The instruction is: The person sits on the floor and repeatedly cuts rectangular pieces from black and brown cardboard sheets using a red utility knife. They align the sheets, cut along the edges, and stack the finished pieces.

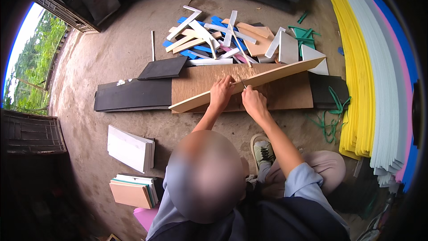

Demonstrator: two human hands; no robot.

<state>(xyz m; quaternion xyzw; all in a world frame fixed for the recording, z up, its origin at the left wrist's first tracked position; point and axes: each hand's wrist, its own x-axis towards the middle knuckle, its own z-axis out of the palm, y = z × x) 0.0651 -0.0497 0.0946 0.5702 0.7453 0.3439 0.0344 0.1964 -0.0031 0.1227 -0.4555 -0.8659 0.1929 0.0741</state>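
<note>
A long beige foam strip (285, 71) lies slantwise over a brown wooden board (285, 93), its right end farther from me than its left. My left hand (223, 93) grips the strip near its middle, fingers curled over the far edge. Just to the right, my right hand (255, 101) is closed around a thin knife (243, 84). Its narrow dark blade meets the strip between my hands; the handle is hidden in my fist. Black foam sheets (133, 96) extend from beneath the board on both sides.
Blue, white and beige offcuts (200, 35) are heaped beyond the board. Tall yellow sheets (352, 80) and pale blue sheets (379, 85) stand at the right, near green straps (330, 122). White blocks (129, 147) and a beige-topped stack (130, 193) sit at the near left.
</note>
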